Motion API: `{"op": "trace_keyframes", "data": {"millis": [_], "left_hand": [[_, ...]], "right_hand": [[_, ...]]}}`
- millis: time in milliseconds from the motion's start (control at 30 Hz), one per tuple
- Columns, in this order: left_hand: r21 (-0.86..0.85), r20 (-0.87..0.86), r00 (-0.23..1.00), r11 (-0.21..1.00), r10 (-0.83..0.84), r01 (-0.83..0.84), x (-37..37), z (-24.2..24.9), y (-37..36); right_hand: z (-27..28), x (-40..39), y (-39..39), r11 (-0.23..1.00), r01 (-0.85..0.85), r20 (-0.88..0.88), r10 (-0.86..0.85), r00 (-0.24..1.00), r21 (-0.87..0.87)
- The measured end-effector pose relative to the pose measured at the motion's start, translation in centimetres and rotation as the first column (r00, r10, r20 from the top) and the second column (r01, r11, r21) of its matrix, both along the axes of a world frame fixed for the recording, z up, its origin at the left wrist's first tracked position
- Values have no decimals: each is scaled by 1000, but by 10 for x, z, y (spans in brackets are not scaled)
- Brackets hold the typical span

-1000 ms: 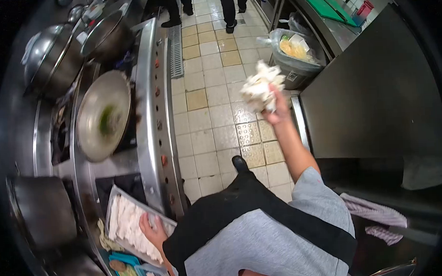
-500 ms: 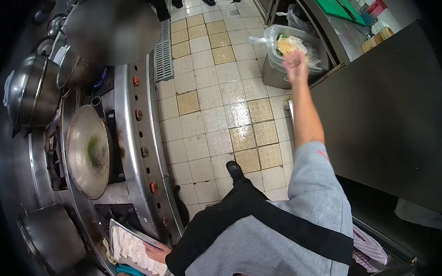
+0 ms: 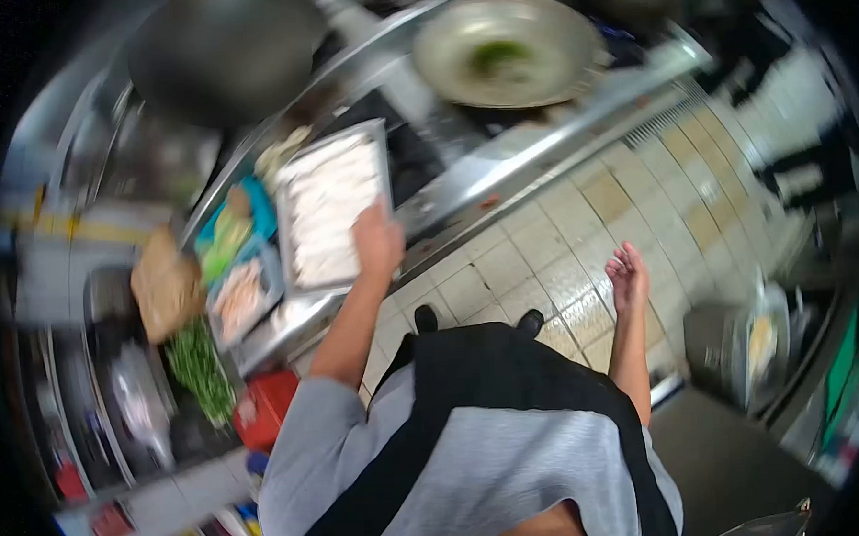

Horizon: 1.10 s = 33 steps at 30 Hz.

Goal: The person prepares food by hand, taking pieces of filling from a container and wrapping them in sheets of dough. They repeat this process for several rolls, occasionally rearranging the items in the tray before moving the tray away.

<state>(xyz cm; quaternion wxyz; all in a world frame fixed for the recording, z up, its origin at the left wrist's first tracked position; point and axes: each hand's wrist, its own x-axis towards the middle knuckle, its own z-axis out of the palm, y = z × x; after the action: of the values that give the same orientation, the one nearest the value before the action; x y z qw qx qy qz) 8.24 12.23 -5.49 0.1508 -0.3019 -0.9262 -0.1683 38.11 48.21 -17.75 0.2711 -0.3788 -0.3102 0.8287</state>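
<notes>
Two hands are at work over a stainless steel counter (image 3: 502,164): my left hand (image 3: 378,240) grips the near edge of a shallow rectangular metal tray (image 3: 334,207), fingers curled over its rim, while my right hand (image 3: 627,274) hangs empty above the pale tiled floor (image 3: 583,261), fingers loosely spread and apart from everything. One tray, flat and dull silver, lies tilted along the counter's front edge and carries a pale, lumpy white layer of food, too blurred to make out piece by piece. Just beside it sit two small blue plastic containers (image 3: 238,240), one with green and yellowish contents, one with pinkish. One round, shallow steel wok (image 3: 508,49), with a green smear at its centre, rests further along the range; one dark, domed pan (image 3: 223,47) stands well apart from it. A bunch of thin green stalks (image 3: 202,369) lies near a red box (image 3: 268,409). My left arm reaches forward nearly straight in a grey sleeve; the right arm, bare, is raised at my side.
</notes>
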Motion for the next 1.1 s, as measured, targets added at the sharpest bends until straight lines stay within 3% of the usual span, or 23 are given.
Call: {"op": "trace_keyframes", "data": {"millis": [67, 100, 167, 267, 367, 467, 600, 733, 833, 933, 1000, 1033, 1100], "left_hand": [[-104, 108, 992, 993, 58, -47, -6, 18, -5], [-42, 166, 986, 999, 19, -12, -14, 28, -13], [10, 161, 987, 1000, 6, -7, -39, 38, -37], [117, 14, 1000, 993, -11, 10, -98, 29, -76], [-26, -122, 992, 999, -29, 26, -171, 29, -108], [-80, -86, 990, 991, -113, 106, -216, 36, -120], [-393, 114, 992, 914, -58, 98, -226, 60, -116], [-283, 162, 969, 932, -187, 227, -238, 49, -116], [-114, 331, 921, 961, -204, 254, -221, 66, -124], [-5, 495, 824, 947, -277, 321, -199, 89, -138], [34, 589, 747, 932, -310, 360, -198, 88, -154], [89, 675, 671, 937, -307, 339, -198, 85, -162], [191, 819, 484, 942, -308, 275, -196, 75, -178]], "right_hand": [[37, -41, -19, 988, -106, -2, 107, 994, 112], [54, -65, -32, 968, -171, 17, 171, 985, 181], [80, -103, -62, 913, -261, 61, 255, 965, 312], [114, -154, -114, 821, -341, 77, 346, 935, 457], [135, -216, -170, 661, -424, 129, 447, 885, 619], [169, -274, -234, 524, -458, 172, 504, 847, 718], [171, -329, -280, 436, -506, 257, 512, 820, 744], [187, -351, -295, 37, -486, 463, 246, 851, 873], [180, -380, -294, -362, -275, 311, 43, 950, 891], [174, -406, -288, -572, -229, 340, 94, 936, 788], [177, -415, -281, -640, -347, 570, 174, 803, 685], [175, -419, -277, -676, -390, 668, 205, 715, 625], [185, -410, -274, -699, -350, 691, 283, 665, 623]]}}
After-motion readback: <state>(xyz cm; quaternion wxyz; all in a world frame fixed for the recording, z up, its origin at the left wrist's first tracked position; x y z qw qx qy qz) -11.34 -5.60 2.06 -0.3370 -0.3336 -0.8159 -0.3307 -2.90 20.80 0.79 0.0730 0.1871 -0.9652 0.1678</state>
